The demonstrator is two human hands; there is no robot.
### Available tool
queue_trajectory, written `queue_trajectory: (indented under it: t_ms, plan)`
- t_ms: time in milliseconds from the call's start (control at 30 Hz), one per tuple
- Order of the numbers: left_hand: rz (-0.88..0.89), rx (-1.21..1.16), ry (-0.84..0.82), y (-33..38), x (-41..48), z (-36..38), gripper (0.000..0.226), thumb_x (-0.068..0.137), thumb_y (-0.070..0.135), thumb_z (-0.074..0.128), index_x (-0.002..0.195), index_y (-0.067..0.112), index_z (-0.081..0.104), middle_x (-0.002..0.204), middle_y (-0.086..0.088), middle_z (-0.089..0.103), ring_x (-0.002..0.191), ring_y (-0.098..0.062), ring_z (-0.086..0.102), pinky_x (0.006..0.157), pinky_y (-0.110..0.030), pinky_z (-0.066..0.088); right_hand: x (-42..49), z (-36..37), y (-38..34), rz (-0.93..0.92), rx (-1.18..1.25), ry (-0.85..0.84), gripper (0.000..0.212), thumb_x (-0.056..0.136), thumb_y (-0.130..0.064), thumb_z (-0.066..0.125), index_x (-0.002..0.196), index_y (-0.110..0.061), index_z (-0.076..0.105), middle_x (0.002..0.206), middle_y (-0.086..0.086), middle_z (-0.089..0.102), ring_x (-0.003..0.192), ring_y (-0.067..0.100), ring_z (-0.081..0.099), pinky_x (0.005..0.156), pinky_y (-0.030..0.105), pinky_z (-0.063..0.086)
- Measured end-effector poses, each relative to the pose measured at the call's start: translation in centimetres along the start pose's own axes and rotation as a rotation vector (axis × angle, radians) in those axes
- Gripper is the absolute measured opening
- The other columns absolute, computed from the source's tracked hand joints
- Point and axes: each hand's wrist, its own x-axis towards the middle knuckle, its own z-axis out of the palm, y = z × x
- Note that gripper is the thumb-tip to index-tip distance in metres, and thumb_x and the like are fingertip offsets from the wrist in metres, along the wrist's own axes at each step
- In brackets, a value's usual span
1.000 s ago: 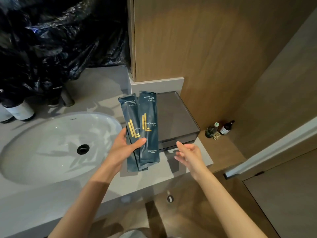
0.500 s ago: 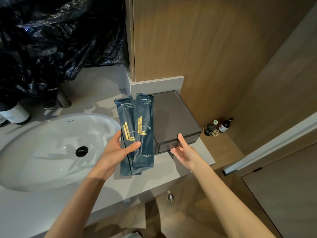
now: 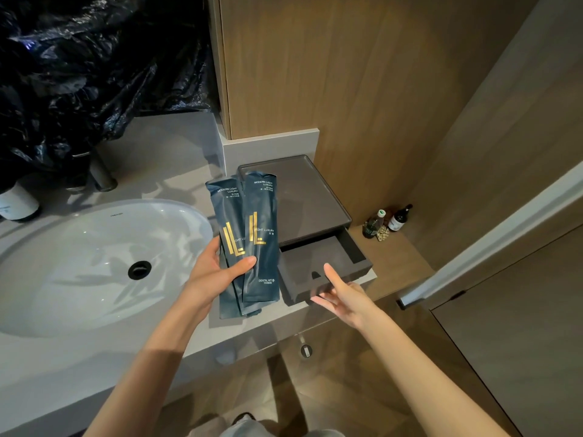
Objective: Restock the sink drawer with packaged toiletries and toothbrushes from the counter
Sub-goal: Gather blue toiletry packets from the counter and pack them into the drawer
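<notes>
My left hand grips a small stack of dark blue dental kit packets with gold marks, held upright above the counter between the sink and a dark grey drawer box. The box's drawer stands pulled out toward me, and its inside looks bare. My right hand is at the drawer's front edge, thumb up over the front, fingers under it; the fingers are partly hidden.
A white oval sink fills the left of the grey counter. Black plastic bags pile behind it, above a tap and a bottle. Two small bottles stand on a wooden ledge to the right. Wood wall panels rise behind.
My right hand reached the drawer front and drew the drawer out of the box. My left hand kept hold of the packets, shifting them slightly.
</notes>
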Motion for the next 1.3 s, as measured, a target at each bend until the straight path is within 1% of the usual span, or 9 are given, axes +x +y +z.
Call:
queue_trajectory:
  t_ms: [200, 300, 567, 767, 933, 1033, 1133, 1233, 1300]
  plan:
    - [0.02, 0.045, 0.05, -0.8, -1.2, 1.5, 0.062, 0.074, 0.016, 0.081, 0.127, 0.025, 0.052, 0.119, 0.006, 0.067, 0.112, -0.013, 0.062, 0.106, -0.042, 0.043, -1.2, -1.9, 1.1, 0.01, -0.019, -0.01, 0.064, 0.081, -0.029, 0.074, 0.131, -0.016, 0.037, 0.114, 0.008, 0.047, 0.091, 0.024, 0.06, 0.093, 0.043, 0.055]
    - [0.032, 0.055, 0.067, -1.0, -1.8, 2.0, 0.064, 0.074, 0.015, 0.081, 0.13, 0.024, 0.051, 0.121, 0.004, 0.066, 0.113, -0.013, 0.061, 0.106, -0.042, 0.043, -1.9, -3.0, 1.7, 0.016, -0.017, -0.023, 0.051, 0.082, -0.028, 0.073, 0.117, -0.015, 0.038, 0.109, 0.009, 0.053, 0.097, 0.026, 0.061, 0.09, 0.041, 0.055]
    - [0.029, 0.036, 0.058, -1.7, -3.3, 3.7, 0.063, 0.074, 0.014, 0.08, 0.129, 0.023, 0.051, 0.119, 0.003, 0.067, 0.109, -0.014, 0.063, 0.103, -0.044, 0.046, -2.9, -6.4, 3.7, 0.035, -0.062, -0.046, 0.052, 0.079, -0.032, 0.074, 0.117, -0.007, 0.05, 0.121, 0.015, 0.059, 0.107, 0.029, 0.065, 0.093, 0.042, 0.055]
    - [0.036, 0.061, 0.064, -2.1, -4.1, 4.8, 0.061, 0.073, 0.017, 0.081, 0.125, 0.028, 0.051, 0.12, 0.005, 0.066, 0.113, -0.014, 0.06, 0.105, -0.045, 0.043, -4.8, -8.1, 3.6, 0.049, -0.287, -0.127, 0.041, 0.086, -0.04, 0.064, 0.11, -0.007, 0.058, 0.111, 0.014, 0.067, 0.097, 0.026, 0.071, 0.071, 0.03, 0.061]
    - [0.031, 0.063, 0.07, -1.6, -4.6, 5.5, 0.062, 0.072, 0.02, 0.082, 0.124, 0.03, 0.05, 0.119, 0.009, 0.064, 0.114, -0.016, 0.06, 0.105, -0.046, 0.043, -7.2, -10.1, 1.6, -0.186, -0.685, -0.146, 0.04, 0.09, -0.041, 0.057, 0.1, -0.003, 0.066, 0.092, 0.013, 0.07, 0.08, 0.021, 0.071, 0.08, 0.035, 0.06]
    - [0.035, 0.05, 0.052, -1.1, -5.0, 6.3, 0.062, 0.073, 0.018, 0.081, 0.126, 0.025, 0.05, 0.116, 0.012, 0.064, 0.112, -0.013, 0.06, 0.105, -0.045, 0.044, -8.6, -9.0, 0.1, -0.39, -0.607, -0.176, 0.031, 0.092, -0.033, 0.059, 0.101, -0.004, 0.067, 0.091, 0.01, 0.071, 0.073, 0.016, 0.07, 0.073, 0.028, 0.061]
    - [0.033, 0.043, 0.01, -0.8, -5.5, 7.3, 0.068, 0.07, 0.022, 0.083, 0.13, 0.022, 0.051, 0.119, 0.009, 0.065, 0.112, -0.011, 0.061, 0.105, -0.044, 0.044, -9.5, -6.4, -0.2, -0.561, -0.595, -0.196, 0.028, 0.093, -0.031, 0.059, 0.114, -0.014, 0.065, 0.104, 0.002, 0.071, 0.088, 0.013, 0.071, 0.08, 0.025, 0.059]
    - [0.041, 0.054, -0.043, -0.6, -6.2, 8.2, 0.077, 0.059, 0.036, 0.088, 0.127, 0.026, 0.054, 0.12, 0.007, 0.067, 0.113, -0.014, 0.062, 0.102, -0.045, 0.046, -9.8, -3.7, 0.1, -0.614, -0.595, -0.228, 0.03, 0.093, -0.031, 0.059, 0.12, -0.018, 0.062, 0.109, -0.001, 0.07, 0.095, 0.013, 0.069, 0.081, 0.025, 0.058]
    - [0.046, 0.063, -0.066, -0.5, -6.5, 8.7, 0.078, 0.056, 0.038, 0.088, 0.126, 0.027, 0.055, 0.119, 0.008, 0.068, 0.111, -0.013, 0.064, 0.1, -0.043, 0.048, -9.8, -2.6, 0.3, -0.628, -0.551, -0.214, 0.027, 0.092, -0.03, 0.061, 0.115, -0.016, 0.063, 0.103, 0.004, 0.073, 0.091, 0.015, 0.069, 0.072, 0.026, 0.056]
